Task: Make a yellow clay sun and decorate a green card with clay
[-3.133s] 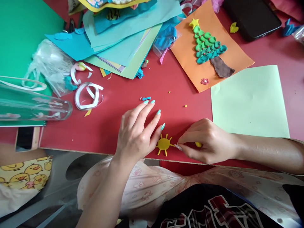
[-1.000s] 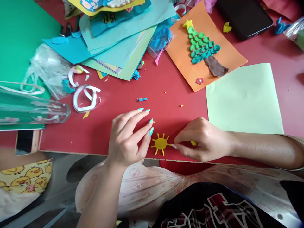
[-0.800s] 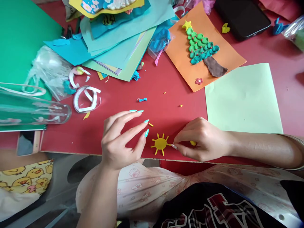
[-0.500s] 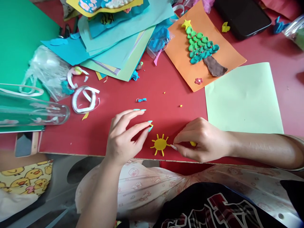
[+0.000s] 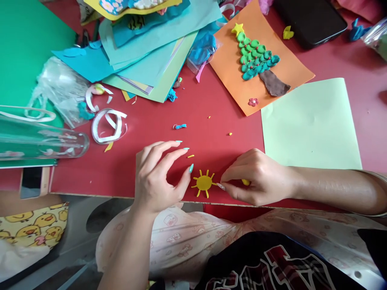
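At far left, a clear transparent cylinder (image 5: 65,143) lies on its side, and a coiled white paper strip (image 5: 96,127) sits near its rounded end on the red worktop (image 5: 151,108).

Your left hand (image 5: 159,177) is palm down, spread wide, with a clear gap between thumb and index finger and nothing gripped. By that gap, just beside your fingertips, lies a short, thin yellow clay strip (image 5: 190,156). A small twisted blue clay piece (image 5: 180,126) rests farther up.

Next comes the flat, round yellow clay sun (image 5: 204,183), lying near the worktop's front edge between your 2 hands, with 8 thin rays around its disc.

Your right hand (image 5: 256,177) has its thumb and index fingertips drawn together at the tip of the sun's right ray; you cannot tell whether they grip it. A smooth yellow clay lump (image 5: 246,182) shows behind your right thumb.

Beyond are an orange paper sheet (image 5: 229,80) bearing a green clay tree (image 5: 255,56), and a blank pale green paper sheet (image 5: 314,121).
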`<state>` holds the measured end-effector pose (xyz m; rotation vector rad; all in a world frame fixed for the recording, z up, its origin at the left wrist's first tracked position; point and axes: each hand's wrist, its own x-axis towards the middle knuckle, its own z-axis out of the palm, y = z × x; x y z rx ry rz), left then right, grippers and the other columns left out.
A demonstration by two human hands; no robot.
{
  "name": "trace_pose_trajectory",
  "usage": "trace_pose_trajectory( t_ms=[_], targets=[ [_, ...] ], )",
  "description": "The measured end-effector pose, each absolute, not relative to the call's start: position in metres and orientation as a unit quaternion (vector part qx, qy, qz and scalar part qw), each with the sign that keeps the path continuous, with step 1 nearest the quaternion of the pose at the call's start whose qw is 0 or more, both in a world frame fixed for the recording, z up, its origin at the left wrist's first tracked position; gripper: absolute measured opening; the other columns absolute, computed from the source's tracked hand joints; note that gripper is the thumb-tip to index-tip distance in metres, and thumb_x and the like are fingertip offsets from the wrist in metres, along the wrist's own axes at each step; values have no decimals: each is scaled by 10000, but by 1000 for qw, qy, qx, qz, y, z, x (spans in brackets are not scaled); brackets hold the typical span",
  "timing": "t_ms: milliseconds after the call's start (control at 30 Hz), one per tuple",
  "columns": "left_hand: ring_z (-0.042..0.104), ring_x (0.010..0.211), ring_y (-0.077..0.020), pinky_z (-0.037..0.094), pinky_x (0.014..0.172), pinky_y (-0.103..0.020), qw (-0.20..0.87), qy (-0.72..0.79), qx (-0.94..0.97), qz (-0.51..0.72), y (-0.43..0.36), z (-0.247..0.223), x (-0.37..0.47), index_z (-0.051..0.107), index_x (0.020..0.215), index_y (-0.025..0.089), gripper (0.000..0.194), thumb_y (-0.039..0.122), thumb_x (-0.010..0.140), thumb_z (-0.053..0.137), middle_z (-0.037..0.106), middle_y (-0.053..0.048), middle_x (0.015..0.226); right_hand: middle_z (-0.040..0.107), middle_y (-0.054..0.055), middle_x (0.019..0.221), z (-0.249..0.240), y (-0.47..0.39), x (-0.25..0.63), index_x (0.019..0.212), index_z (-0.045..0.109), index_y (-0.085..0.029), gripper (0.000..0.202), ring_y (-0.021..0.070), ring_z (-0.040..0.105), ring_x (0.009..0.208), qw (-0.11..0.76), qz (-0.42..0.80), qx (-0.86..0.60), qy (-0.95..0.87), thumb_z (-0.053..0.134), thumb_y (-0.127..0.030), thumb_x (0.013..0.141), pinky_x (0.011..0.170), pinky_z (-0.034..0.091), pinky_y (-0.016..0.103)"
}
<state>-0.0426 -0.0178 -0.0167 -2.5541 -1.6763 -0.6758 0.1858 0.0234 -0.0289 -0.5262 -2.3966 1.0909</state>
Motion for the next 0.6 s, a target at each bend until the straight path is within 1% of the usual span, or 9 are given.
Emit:
trace_pose_trajectory(
  t_ms=[100, 233, 367, 600],
  targets=[
    [575, 913, -249, 463, 807, -418, 12, -542, -813, -212, -18, -18, -42, 619, 971, 229, 244, 181, 732, 633, 630, -70, 1002, 564, 7, 517, -29, 23, 186, 687, 642, -140, 234, 75, 435, 440, 217, 394, -190, -872, 469, -187, 837, 463, 282, 237],
    [572, 794, -207, 469, 717, -367, 25, -545, -809, -217, -16, -19, -41, 637, 886, 239, 146, 163, 763, 618, 633, -47, 871, 563, 5, 517, -29, 24, 185, 693, 640, -143, 235, 75, 434, 440, 210, 392, -192, -875, 464, -191, 840, 463, 277, 241],
    [555, 707, -177, 460, 651, -328, 32, -542, -809, -224, -15, -19, -39, 652, 848, 241, 119, 158, 771, 616, 625, -26, 778, 555, 2, 517, -29, 24, 185, 700, 640, -143, 238, 74, 436, 445, 207, 388, -192, -877, 458, -193, 845, 466, 276, 245],
    [537, 624, -148, 458, 598, -303, 23, -543, -799, -258, -16, -18, -38, 665, 783, 252, 108, 150, 775, 628, 624, 3, 677, 538, -2, 513, -30, 23, 186, 694, 628, -145, 248, 73, 424, 443, 203, 387, -189, -879, 447, -200, 855, 471, 276, 246]
  ],
)
